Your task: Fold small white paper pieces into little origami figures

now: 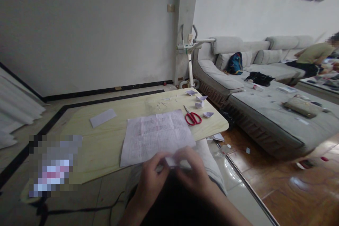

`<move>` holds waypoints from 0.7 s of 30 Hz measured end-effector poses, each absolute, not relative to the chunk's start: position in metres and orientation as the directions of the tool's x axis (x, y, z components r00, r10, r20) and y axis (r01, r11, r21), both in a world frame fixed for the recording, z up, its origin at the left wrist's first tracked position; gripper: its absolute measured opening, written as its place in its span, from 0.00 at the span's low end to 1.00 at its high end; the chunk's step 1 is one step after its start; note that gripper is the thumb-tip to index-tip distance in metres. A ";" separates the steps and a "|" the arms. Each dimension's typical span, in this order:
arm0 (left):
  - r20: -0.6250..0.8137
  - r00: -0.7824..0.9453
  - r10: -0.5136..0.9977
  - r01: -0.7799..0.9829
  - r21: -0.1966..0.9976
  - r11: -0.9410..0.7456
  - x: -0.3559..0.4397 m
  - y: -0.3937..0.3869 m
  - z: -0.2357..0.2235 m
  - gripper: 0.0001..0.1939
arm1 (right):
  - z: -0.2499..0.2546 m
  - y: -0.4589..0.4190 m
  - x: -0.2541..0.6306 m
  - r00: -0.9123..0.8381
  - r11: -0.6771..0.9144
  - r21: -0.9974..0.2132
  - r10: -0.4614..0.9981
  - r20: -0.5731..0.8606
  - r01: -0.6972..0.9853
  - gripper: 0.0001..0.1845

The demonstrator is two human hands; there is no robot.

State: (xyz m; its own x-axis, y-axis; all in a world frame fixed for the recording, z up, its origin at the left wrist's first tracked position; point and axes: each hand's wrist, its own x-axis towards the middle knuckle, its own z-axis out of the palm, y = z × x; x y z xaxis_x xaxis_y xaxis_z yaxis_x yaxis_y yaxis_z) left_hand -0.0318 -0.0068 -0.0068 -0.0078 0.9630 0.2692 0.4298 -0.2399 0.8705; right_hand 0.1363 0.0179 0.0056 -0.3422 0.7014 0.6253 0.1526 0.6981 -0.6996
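Note:
Close to my body, my left hand [155,173] and my right hand [192,169] pinch a small folded piece of paper [171,161] between them. The fingers of both hands are closed on it, and its exact shape is partly covered. Just beyond my hands a large creased, printed sheet of paper [156,134] lies flat on the wooden table [87,159]. Red-handled scissors [192,117] rest at the sheet's right, blades pointing away. Several small folded paper boats, one a paper boat [208,114], stand along the right end of the tabletop. A folded paper strip [103,118] lies at the left.
Thin paper scraps [161,104] lie near the table's far edge. A blurred-out object [55,166] is at the left end. To the right stand a grey sofa [278,113] with a backpack [235,63] and bags, and another person [312,54] bends forward. A plastic bottle [225,149] is on the floor.

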 end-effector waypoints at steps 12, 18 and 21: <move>0.247 0.012 0.969 0.473 0.853 -0.223 -0.040 -0.008 0.010 0.07 | 0.003 0.022 0.135 -0.406 0.765 -0.593 0.639 0.653 0.251 0.13; 0.117 0.103 0.988 0.503 0.851 -0.154 -0.045 -0.008 0.020 0.07 | 0.004 0.023 0.139 -0.495 0.793 -0.561 0.596 0.633 0.237 0.14; 0.036 0.111 0.993 0.535 0.840 -0.090 -0.047 -0.009 0.023 0.06 | 0.002 0.023 0.141 -0.539 0.791 -0.565 0.589 0.602 0.234 0.15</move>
State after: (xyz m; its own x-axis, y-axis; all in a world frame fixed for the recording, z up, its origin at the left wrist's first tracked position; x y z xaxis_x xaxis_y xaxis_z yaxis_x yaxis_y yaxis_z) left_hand -0.0472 -0.0092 0.0230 0.1108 0.9932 0.0364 0.5353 -0.0905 0.8398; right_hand 0.1414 0.0233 0.0020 -0.5388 0.5894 0.6019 0.2336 0.7910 -0.5655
